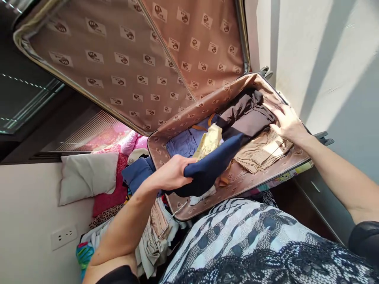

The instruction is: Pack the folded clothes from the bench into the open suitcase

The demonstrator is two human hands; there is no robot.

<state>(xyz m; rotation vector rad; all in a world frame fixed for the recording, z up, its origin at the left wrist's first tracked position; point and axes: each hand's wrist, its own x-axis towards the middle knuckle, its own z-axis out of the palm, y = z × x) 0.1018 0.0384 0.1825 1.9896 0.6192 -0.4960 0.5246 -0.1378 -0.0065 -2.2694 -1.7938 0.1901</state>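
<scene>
My left hand (pixel 174 172) is closed around one end of a dark blue folded garment (pixel 214 159), held over the open suitcase (pixel 189 215). The garment's far end meets a dark brown folded garment (pixel 251 118) inside the case; I cannot tell whether the two are joined. On the right, my right hand (pixel 286 121) lies with fingers apart against the brown garment's end, near the case wall. Beneath it are beige folded clothes (pixel 263 152). A pale yellow cloth (pixel 209 141) and lavender clothes (pixel 185 142) lie further left in the case, partly covered.
The suitcase lid (pixel 133 67) stands raised at the back. Left of the case are a white pillow (pixel 89 177), blue folded cloth (pixel 137 173) and a heap of light clothes (pixel 154 236). A wall (pixel 334 79) rises close on the right; a socket (pixel 64 236) is at lower left.
</scene>
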